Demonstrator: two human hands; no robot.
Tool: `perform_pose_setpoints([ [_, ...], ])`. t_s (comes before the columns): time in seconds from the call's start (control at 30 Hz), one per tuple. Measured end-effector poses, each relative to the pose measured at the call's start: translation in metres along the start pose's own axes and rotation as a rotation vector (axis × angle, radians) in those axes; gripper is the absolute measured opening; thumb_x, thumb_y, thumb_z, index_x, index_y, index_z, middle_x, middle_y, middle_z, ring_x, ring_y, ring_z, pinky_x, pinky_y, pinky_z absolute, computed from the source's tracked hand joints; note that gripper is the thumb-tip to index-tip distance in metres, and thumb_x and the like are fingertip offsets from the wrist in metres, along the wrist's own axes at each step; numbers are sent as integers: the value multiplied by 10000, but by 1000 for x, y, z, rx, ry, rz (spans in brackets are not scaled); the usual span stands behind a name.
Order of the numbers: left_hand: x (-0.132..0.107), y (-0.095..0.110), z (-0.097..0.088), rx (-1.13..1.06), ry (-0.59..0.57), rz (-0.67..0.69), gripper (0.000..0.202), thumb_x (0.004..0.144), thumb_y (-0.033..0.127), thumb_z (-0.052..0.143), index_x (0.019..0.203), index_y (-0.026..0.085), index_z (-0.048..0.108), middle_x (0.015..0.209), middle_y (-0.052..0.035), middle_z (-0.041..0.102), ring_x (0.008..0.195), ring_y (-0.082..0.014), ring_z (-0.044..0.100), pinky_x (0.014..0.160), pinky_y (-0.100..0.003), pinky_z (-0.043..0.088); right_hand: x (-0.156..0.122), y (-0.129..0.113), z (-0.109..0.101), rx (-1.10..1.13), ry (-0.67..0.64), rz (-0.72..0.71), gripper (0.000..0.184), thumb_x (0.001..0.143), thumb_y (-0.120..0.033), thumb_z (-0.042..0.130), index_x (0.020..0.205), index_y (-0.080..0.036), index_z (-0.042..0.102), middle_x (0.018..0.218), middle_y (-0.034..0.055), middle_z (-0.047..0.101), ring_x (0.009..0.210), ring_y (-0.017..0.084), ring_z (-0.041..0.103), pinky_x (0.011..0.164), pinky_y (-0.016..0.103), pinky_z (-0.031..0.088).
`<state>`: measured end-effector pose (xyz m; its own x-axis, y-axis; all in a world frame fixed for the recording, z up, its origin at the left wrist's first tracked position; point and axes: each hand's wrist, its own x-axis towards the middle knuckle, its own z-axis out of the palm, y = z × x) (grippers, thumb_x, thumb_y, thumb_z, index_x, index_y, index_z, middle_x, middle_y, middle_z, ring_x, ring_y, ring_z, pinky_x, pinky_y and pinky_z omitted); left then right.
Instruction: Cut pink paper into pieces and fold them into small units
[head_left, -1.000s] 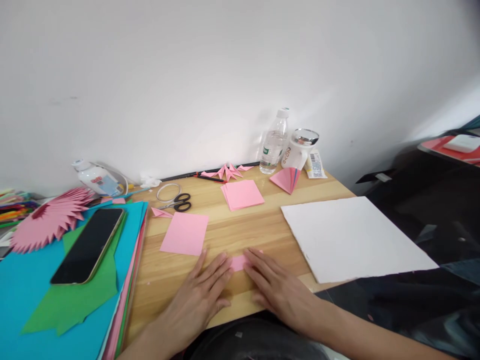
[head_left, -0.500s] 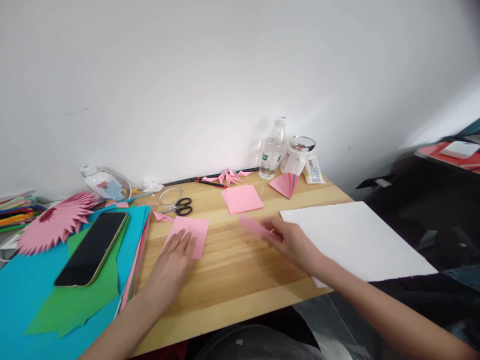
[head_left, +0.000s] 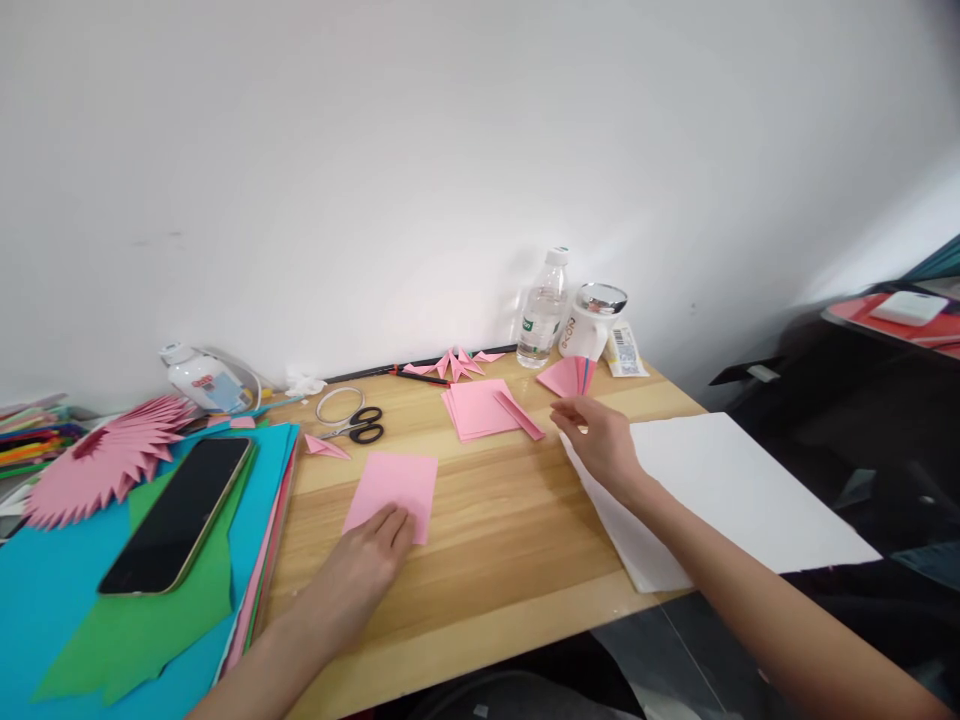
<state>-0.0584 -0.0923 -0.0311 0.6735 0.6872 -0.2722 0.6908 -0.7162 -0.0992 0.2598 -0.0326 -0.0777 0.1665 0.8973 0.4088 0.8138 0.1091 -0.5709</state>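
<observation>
My left hand point(head_left: 358, 570) lies flat on the near edge of a single pink paper square point(head_left: 394, 488) on the wooden desk point(head_left: 487, 560), fingers stretched out. My right hand point(head_left: 604, 445) hovers over the left edge of a large white sheet point(head_left: 735, 495), fingers loosely curled and holding nothing I can see. A narrow folded pink strip point(head_left: 519, 415) rests just left of it, against a stack of pink squares point(head_left: 478, 408). A folded pink fan piece point(head_left: 568, 376) is behind my right hand.
A phone point(head_left: 178, 512) lies on green and blue paper sheets point(head_left: 45, 600) at left, beside a pink paper rosette point(head_left: 101, 462). Scissors point(head_left: 358, 427), a tape ring, small pink folded pieces point(head_left: 457, 365), a water bottle point(head_left: 543, 310) and a white cup point(head_left: 592, 322) stand near the wall.
My right hand carried the folded pink strip away from the near edge, set it by the pink stack and let go. My left hand moved to the single pink square, which slid nearer.
</observation>
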Motion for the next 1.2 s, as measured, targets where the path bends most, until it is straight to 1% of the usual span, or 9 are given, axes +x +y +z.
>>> perform_pose_setpoints([
  [0.07, 1, 2, 6, -10, 89, 36, 610, 635, -102, 363, 1184, 98, 538, 1242, -145, 580, 1172, -225, 523, 971, -332, 433, -11, 3, -5, -116, -11, 11, 287, 882, -366, 414, 823, -206, 644, 806, 65, 675, 711, 200, 624, 662, 316, 470],
  [0.2, 3, 4, 17, 19, 302, 172, 581, 674, -98, 301, 1152, 111, 557, 1165, -140, 632, 1106, -208, 578, 943, -318, 455, -33, 22, -6, -279, -77, -135, 325, 872, -416, 447, 1057, -197, 599, 1095, 134, 590, 977, 279, 572, 717, 387, 490],
  [0.4, 2, 12, 19, -59, 363, 148, 543, 662, -83, 332, 1123, 106, 549, 1040, -149, 675, 968, -224, 637, 836, -318, 496, -46, 41, -9, -214, -6, -255, 277, 888, -362, 453, 1027, -164, 589, 1064, 150, 579, 1005, 274, 557, 801, 422, 492],
  [0.53, 6, 15, 25, -283, 522, -2, 326, 775, -3, 372, 975, 149, 579, 855, -87, 700, 732, -176, 666, 630, -243, 515, -54, -3, -18, -12, -35, -360, 166, 879, -238, 482, 791, -183, 612, 721, 57, 625, 719, 188, 608, 768, 371, 512],
  [0.6, 10, 16, 29, -337, 633, -71, 246, 821, 55, 388, 914, 168, 587, 762, -60, 697, 632, -161, 656, 562, -231, 502, -61, -35, -16, 191, -228, -387, 173, 870, -190, 467, 969, -199, 609, 899, 70, 647, 736, 154, 619, 680, 297, 537],
  [0.73, 13, 20, 27, -368, 771, -65, 241, 854, 90, 390, 976, 166, 584, 735, -43, 693, 597, -144, 652, 527, -217, 493, -69, -86, 6, 384, -598, -339, 556, 754, -113, 577, 1278, -244, 441, 1329, 113, 457, 707, 103, 632, 664, 280, 554],
  [0.9, 3, 18, 18, -618, 864, -148, 203, 860, 224, 495, 1032, 187, 598, 1005, -87, 685, 917, -184, 655, 805, -293, 519, -63, -99, 27, 534, -526, -241, 116, 805, -125, 536, 765, -165, 638, 1103, 116, 604, 972, 192, 618, 758, 313, 521],
  [1.07, 2, 8, 8, -1489, 689, -550, 648, 756, 547, 582, 1261, 167, 438, 1254, -183, 553, 1129, -272, 556, 907, -410, 472, -56, -91, 10, 630, -408, -168, 114, 817, -284, 583, 781, -184, 626, 1353, 129, 436, 1254, 239, 420, 938, 379, 430],
  [1.2, 12, 17, 2, -1985, 398, -286, 850, 647, 657, 617, 1294, 143, 418, 1231, -225, 560, 1080, -311, 580, 818, -383, 511, -58, -90, 5, 679, -401, -119, 235, 819, -373, 578, 677, -186, 579, 1251, 115, 537, 1236, 264, 422, 922, 379, 417],
])
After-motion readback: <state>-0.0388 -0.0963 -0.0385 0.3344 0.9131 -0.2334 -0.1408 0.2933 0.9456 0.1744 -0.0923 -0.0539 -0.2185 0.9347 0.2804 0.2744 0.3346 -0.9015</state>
